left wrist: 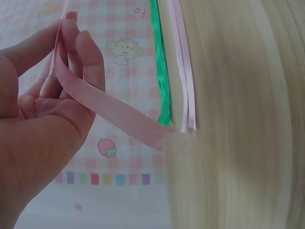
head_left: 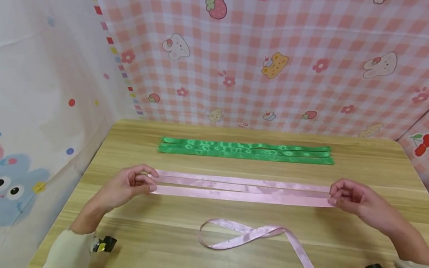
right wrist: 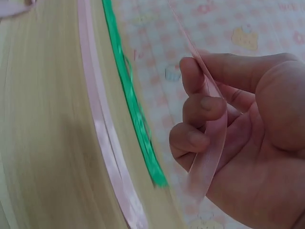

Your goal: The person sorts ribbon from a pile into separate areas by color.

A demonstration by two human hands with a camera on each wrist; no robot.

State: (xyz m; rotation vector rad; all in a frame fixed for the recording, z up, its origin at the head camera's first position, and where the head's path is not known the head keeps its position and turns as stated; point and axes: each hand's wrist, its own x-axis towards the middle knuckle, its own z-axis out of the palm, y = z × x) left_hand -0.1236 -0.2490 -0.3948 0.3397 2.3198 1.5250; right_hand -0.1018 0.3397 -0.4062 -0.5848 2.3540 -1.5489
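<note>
A pink satin ribbon (head_left: 240,196) is stretched level between both hands, the nearest of the pink strips in the head view. My left hand (head_left: 127,188) pinches its left end between thumb and fingers; in the left wrist view the tail of this held ribbon (left wrist: 112,112) hangs down past the palm. At the other end, my right hand (head_left: 362,204) pinches the ribbon, and the right wrist view has its tail (right wrist: 214,148) running down behind the curled fingers. Just behind it, two more pink ribbons (right wrist: 102,119) lie side by side on the table.
Several green ribbons (head_left: 243,150) lie in parallel toward the back of the wooden table (head_left: 146,238). Closer to the person, a loose pink ribbon (head_left: 244,239) lies in a loop with one tail to the right. A checked cloth (head_left: 244,39) hangs behind the table.
</note>
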